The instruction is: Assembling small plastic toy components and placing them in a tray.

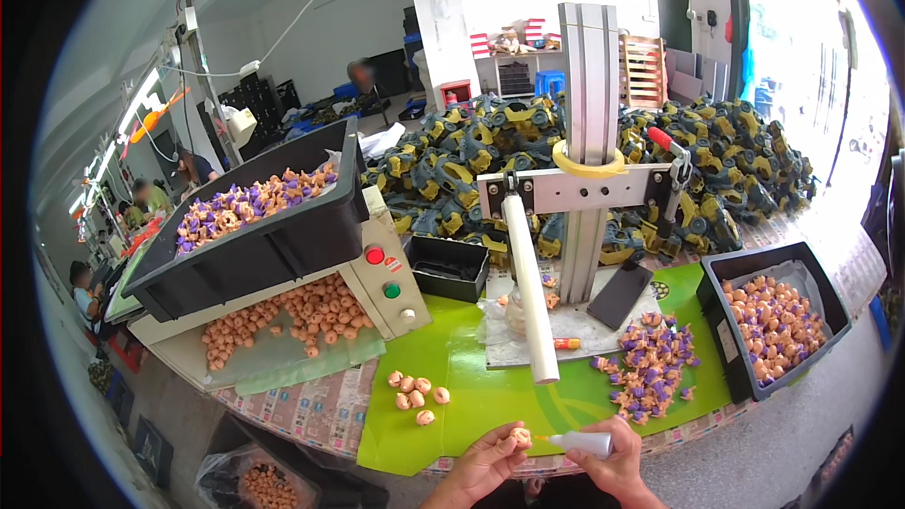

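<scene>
Near the table's front edge, my left hand (pixel 486 462) pinches a small round peach-coloured toy part (pixel 520 436) between thumb and fingers. My right hand (pixel 615 462) grips a white squeeze bottle (pixel 583 444), held nearly level. Its thin yellow nozzle (pixel 542 437) points left, with its tip at or just beside the part; whether they touch I cannot tell. Several similar round parts (pixel 412 390) lie loose on the green mat (pixel 401 443), left of my hands. A pile of peach and purple toy pieces (pixel 650 368) lies on the mat to the right.
A hand press with a white lever (pixel 530 292) stands ahead, a dark phone (pixel 619 295) on its base. Black bins (pixel 269 269) (pixel 721 339) flank it, and the left one rests on a machine (pixel 372 264) with round parts inside. Yellow-grey toy vehicles (pixel 452 165) are heaped behind.
</scene>
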The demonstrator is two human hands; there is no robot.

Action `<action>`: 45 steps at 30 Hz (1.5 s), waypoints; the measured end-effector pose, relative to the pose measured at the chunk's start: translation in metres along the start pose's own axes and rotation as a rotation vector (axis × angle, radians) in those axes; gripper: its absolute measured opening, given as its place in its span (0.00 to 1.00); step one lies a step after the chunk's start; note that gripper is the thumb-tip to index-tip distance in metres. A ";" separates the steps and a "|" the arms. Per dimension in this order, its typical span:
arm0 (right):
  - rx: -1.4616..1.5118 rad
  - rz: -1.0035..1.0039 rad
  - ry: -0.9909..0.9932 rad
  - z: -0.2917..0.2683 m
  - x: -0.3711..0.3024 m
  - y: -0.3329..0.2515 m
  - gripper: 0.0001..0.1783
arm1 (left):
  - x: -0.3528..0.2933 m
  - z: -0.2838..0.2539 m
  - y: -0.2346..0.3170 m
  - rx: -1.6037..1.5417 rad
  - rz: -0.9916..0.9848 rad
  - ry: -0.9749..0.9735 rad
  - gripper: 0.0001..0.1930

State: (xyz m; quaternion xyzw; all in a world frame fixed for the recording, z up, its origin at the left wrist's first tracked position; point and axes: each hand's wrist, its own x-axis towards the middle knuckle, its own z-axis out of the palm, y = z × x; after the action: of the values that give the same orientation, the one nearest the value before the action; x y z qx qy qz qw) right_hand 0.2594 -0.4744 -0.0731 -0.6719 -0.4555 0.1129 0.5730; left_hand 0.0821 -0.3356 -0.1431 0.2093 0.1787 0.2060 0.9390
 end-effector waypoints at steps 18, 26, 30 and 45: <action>0.048 0.133 -0.006 0.045 0.028 0.025 0.20 | -0.013 0.032 0.011 0.032 0.148 0.019 0.14; 0.086 0.121 -0.090 0.077 0.032 0.039 0.23 | -0.021 0.029 0.014 0.074 0.229 -0.062 0.18; -0.016 -0.002 -0.103 0.052 0.037 0.032 0.25 | -0.025 0.024 0.017 0.020 0.227 -0.046 0.18; -0.894 -0.236 -0.057 0.005 0.099 0.057 0.08 | -0.033 0.041 0.011 0.014 0.158 -0.024 0.16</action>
State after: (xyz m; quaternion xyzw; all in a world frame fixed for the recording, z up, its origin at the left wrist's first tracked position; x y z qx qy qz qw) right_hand 0.3396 -0.3935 -0.0880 -0.7933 -0.5483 -0.1424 0.2232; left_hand 0.0674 -0.3544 -0.0950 0.2320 0.1518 0.2759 0.9203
